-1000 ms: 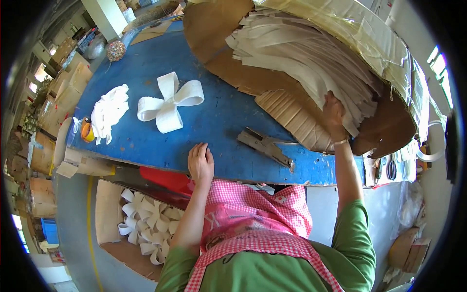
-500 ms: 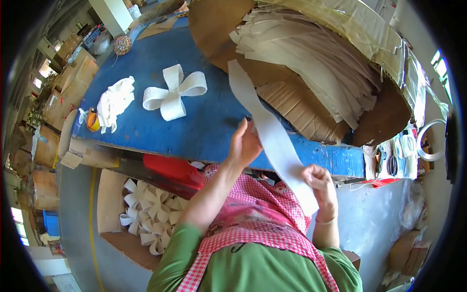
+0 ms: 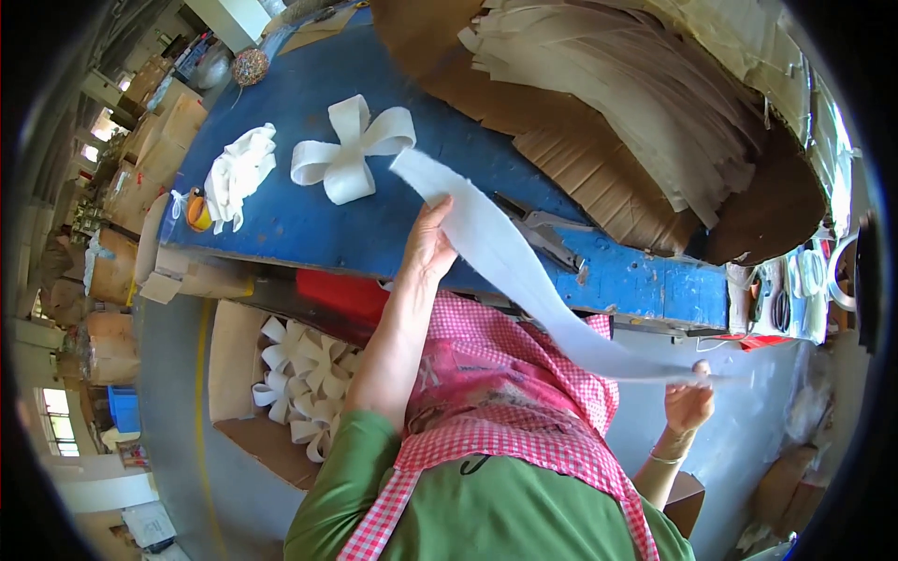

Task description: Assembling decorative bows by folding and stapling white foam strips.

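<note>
A long white felt-like strip [image 3: 513, 262] stretches between my two hands above the front edge of the blue table [image 3: 309, 224]. My left hand [image 3: 430, 245] grips it near its far end, thumb on top. Down to the right, beyond the table edge, my right hand [image 3: 689, 407] pinches the strip's other end, which is smeared by motion. A white four-looped bow [image 3: 348, 170] of similar material lies on the table, just left of the strip's far end. Partly behind the strip rests a grey metal tool [image 3: 554, 245] that looks like a plier stapler.
A large open cardboard box [image 3: 430, 70] full of white strips lies at the back right. White cloth gloves [image 3: 240, 173] and an orange tape roll [image 3: 197, 213] sit at the left. Below the table, a carton [image 3: 234, 365] holds several white bows. Cords [image 3: 781, 309] hang at the right.
My right hand has moved right and outward with its end of the strip. My left hand has shifted slightly left and up. The grey tool has come into view from behind the strip.
</note>
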### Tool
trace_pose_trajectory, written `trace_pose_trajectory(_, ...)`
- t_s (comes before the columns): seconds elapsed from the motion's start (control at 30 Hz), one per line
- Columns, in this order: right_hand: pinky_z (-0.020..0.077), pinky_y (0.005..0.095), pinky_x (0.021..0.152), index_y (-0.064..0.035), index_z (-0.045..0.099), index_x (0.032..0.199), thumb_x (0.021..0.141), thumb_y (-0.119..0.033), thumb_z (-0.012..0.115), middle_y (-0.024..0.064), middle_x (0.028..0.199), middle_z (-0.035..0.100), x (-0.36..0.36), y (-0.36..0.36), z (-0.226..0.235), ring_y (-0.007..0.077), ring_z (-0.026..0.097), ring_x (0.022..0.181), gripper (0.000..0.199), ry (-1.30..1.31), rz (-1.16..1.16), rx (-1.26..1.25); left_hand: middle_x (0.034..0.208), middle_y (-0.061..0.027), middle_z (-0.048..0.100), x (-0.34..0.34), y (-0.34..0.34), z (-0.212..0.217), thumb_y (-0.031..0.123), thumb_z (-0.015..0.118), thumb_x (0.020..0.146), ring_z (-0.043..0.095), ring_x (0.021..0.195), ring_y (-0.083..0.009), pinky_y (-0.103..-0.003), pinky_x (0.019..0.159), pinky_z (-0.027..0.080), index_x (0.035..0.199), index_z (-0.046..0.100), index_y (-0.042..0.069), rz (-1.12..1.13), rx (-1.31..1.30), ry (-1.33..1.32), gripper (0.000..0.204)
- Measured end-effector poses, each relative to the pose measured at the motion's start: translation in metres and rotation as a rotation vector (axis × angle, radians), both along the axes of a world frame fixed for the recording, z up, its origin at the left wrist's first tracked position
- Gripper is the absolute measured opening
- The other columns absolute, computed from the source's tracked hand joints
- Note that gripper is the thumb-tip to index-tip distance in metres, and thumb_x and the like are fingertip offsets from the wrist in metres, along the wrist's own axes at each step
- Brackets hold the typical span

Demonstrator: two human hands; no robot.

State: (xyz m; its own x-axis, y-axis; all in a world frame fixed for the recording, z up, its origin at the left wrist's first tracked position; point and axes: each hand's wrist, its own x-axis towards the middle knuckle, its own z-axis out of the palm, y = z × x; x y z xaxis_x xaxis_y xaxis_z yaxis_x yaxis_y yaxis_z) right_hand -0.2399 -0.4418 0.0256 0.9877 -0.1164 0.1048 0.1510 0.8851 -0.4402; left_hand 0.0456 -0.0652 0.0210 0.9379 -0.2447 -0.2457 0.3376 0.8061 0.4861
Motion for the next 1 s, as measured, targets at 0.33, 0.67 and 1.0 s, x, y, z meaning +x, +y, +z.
trace_pose_trajectory(0.33, 0.0488, 0.0235, 0.054, 0.0022, 0.054, 0.097, 0.071, -0.017, 0.07, 0.0089, 0.084, 0.06, 0.047, 0.021, 0.011, 0.0136, 0.059, 0.063, 0.036, 0.225, -0.138, -0.583, 0.098, -0.0108, 0.064, -0.052, 0.017, 0.025, -0.005, 0.054, 0.079, 0.06, 0.094, -0.0168, -0.027, 0.081, 0.049, 0.103, 0.063, -0.001, 0.21, 0.774, -0.657, 0.026)
trace_pose_trajectory(0.67, 0.0501, 0.0221, 0.065, 0.0009, 0.054, 0.096, 0.083, -0.01, 0.059, 0.0091, 0.086, 0.064, 0.13, 0.175, 0.038, 0.013, 0.062, 0.075, 0.018, 0.187, 0.289, -0.49, 0.106, -0.0073, 0.063, -0.079, -0.01, 0.045, -0.005, 0.059, 0.07, 0.057, 0.1, -0.0225, -0.03, 0.086, 0.047, 0.099, 0.069, 0.012, 0.394, 1.522, -1.138, 0.034)
trace_pose_trajectory(1.0, 0.0465, 0.0211, 0.056, -0.0023, 0.06, 0.083, 0.084, -0.01, 0.061, 0.0052, 0.077, 0.065, 0.138, 0.192, 0.021, 0.0093, 0.059, 0.064, 0.008, 0.283, 0.29, -0.669, 0.097, -0.0099, 0.058, -0.11, -0.012, 0.039, 0.0, 0.065, 0.074, 0.055, 0.094, -0.0212, -0.029, 0.078, 0.045, 0.113, 0.052, 0.006, 0.511, 1.653, -0.816, 0.041)
